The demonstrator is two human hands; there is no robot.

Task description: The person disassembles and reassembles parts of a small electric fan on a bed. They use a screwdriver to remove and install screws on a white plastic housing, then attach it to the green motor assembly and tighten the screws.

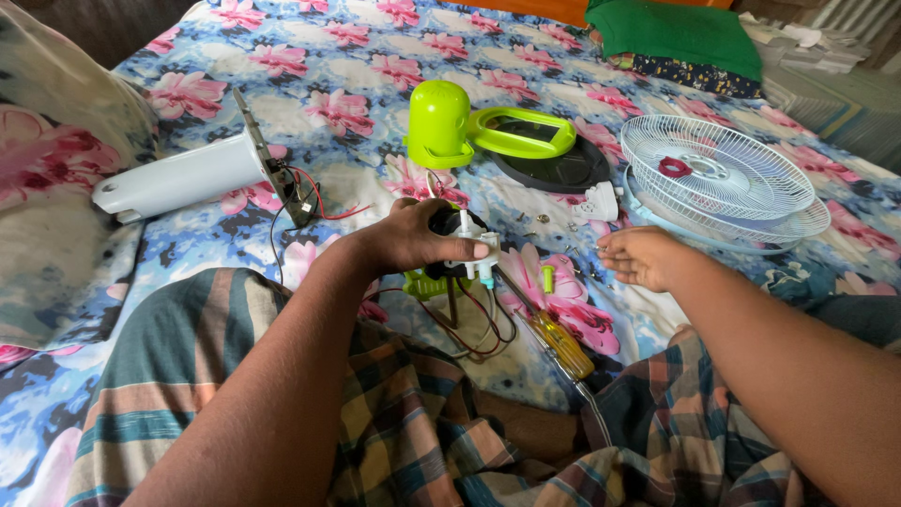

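Note:
My left hand (418, 239) grips a small fan motor assembly (466, 250), black with white plastic parts, with red and dark wires (474, 324) trailing down onto the bedsheet. My right hand (643, 255) rests on the sheet to the right, fingers curled near small loose screws (571, 225); whether it pinches one I cannot tell. A screwdriver with a yellow-orange handle (561, 345) lies between my hands, close to my lap.
A lime-green motor cover (438, 124) and green ring on a black base (549, 155) sit beyond. White fan grilles (715, 178) lie at right. A white fan stand with circuit board (192, 176) lies left, beside a pillow (47, 141). Green cloth (676, 33) far back.

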